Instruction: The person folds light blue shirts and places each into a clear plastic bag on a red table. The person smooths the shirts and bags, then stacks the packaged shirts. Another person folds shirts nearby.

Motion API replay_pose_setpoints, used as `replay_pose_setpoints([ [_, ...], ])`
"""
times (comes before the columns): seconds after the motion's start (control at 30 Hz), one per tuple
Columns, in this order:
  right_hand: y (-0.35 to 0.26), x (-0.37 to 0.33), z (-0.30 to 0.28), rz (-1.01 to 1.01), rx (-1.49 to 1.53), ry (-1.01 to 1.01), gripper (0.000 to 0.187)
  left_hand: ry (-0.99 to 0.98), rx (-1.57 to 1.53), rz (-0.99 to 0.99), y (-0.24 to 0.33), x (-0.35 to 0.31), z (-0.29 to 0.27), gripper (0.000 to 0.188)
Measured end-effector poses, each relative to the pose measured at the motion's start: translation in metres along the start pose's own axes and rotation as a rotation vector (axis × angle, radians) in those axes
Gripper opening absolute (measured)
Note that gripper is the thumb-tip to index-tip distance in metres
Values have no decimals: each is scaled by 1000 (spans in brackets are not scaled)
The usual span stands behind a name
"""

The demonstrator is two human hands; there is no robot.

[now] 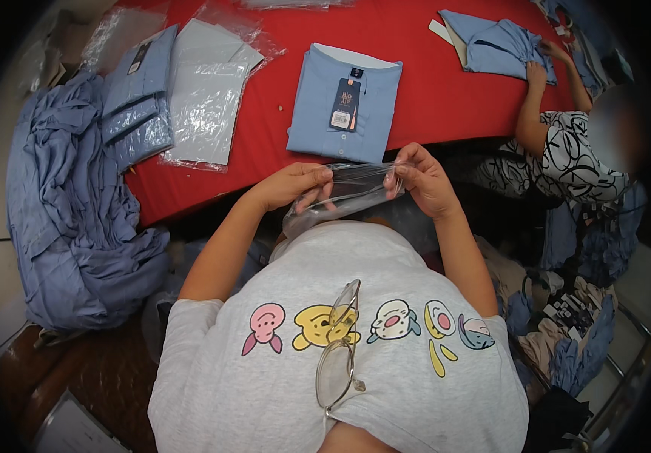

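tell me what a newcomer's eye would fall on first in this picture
The bright red table across the top probably grabs the eye first, with a folded blue shirt bearing a dark tag near its front edge. Just below the shirt, the left hand and right hand hold a clear plastic bag between them. A large heap of blue cloth fills the left side.

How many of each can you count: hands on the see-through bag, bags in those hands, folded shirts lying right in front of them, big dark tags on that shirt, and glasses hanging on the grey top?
Hands: 2 (left hand, right hand)
Clear bag: 1
Folded blue shirt: 1
Big dark tag: 1
Glasses: 1
Total: 6
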State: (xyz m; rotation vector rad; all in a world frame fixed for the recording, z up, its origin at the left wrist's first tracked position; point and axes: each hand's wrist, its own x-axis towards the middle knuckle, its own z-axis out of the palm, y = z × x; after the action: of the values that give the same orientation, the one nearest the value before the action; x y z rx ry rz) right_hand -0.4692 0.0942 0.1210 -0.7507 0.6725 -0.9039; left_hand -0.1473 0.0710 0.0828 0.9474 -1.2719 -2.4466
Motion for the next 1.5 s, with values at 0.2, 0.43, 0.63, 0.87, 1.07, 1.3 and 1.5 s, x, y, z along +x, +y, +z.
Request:
replay_pose_setpoints([
  [0.2, 7, 9, 20, 242, -265, 90, 13, 268, 42, 260, -20, 9, -4, 42],
  [0.43, 11, 8, -6, 368, -522, -12, 14, 18, 88, 47, -36, -18, -21, 47],
  [0.63, 37, 1, -5, 412, -673, -114, 43, 352, 204, -42, -36, -28, -33, 37],
  [0.87, 69, 2, -13, 187, -1332, -298, 22, 904, 206, 64, -45, 24, -52, 26],
  [1.07, 53, -7, -20, 278, -1519, -190, 12, 782, 51, 50, -90, 20, -25, 20],
  [1.3, 54, -12, -10, 271, -1405, -247, 14, 781, 803, 323, -32, -11, 61, 39],
  [1.5, 18, -11, -2, 291, -1234, -274, 12, 43, 914, 12, -38, 30, 58, 29],
])
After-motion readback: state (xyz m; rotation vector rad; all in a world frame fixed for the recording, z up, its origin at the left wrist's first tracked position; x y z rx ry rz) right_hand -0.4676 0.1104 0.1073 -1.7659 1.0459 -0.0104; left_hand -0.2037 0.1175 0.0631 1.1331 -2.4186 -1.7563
